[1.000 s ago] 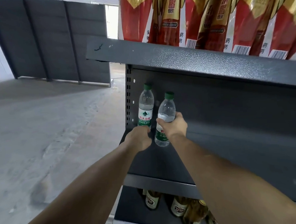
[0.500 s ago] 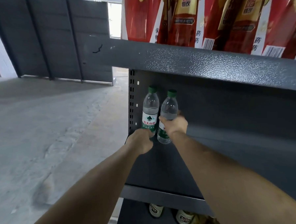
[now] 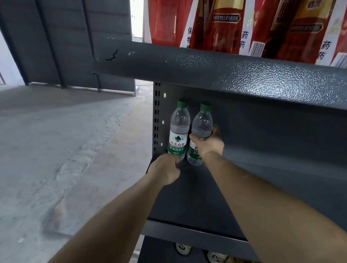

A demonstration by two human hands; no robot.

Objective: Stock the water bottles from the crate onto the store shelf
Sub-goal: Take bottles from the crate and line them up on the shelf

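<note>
With each hand (image 3: 165, 169) (image 3: 208, 144) gripping a water bottle (image 3: 178, 131) (image 3: 201, 128), set both upright at the shelf's (image 3: 188, 197) back corner — bases flat, touching — before releasing.

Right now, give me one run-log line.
left hand: holds left bottle base | right hand: grips right bottle, tilted | shelf: both at left end

The dark grey shelf (image 3: 192, 194) (metal, textured) bears 2 water bottles (image 3: 178, 131) at its back-left corner.

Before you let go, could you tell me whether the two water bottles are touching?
Cannot tell: the head view shows left bottle and right bottle nearly meeting.
</note>
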